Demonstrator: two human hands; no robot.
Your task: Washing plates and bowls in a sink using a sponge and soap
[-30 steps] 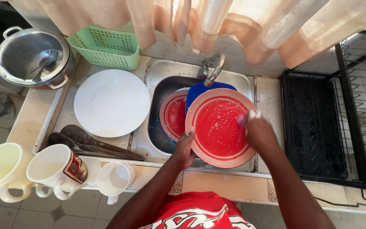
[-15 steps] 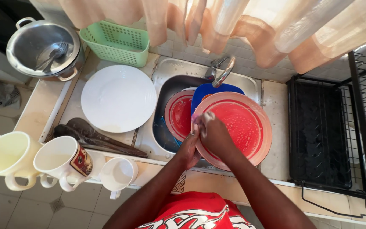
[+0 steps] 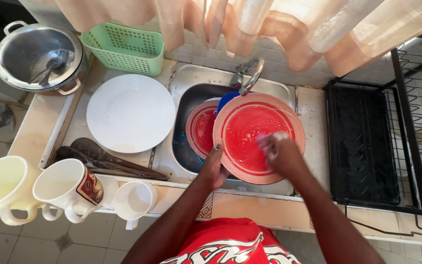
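View from above of a person washing up at a small steel sink [image 3: 186,105] set in a tiled bench [image 3: 40,122]. The left hand [image 3: 214,168] grasps the near-left rim of a large red plate [image 3: 250,132], fingers curled under the edge and thumb on top, holding it tilted over the basin. The right hand [image 3: 280,152] rests on the soapy face of the same plate, toward its lower right; it is blurred, its grip seems closed around something pale, but what it is cannot be told. A second red plate [image 3: 200,128] lies in the sink just left of and partly behind the held one, with a blue dish [image 3: 225,99] peeking out under the tap [image 3: 250,78].

On the bench left of the sink sits a white plate [image 3: 130,113], with dark wooden spoons [image 3: 103,159] just in front of it. Three white mugs [image 3: 69,188] stand along the near edge. A green basket [image 3: 125,47] and a steel pot [image 3: 37,58] sit at the back left. A black dish rack [image 3: 367,146] stands to the right
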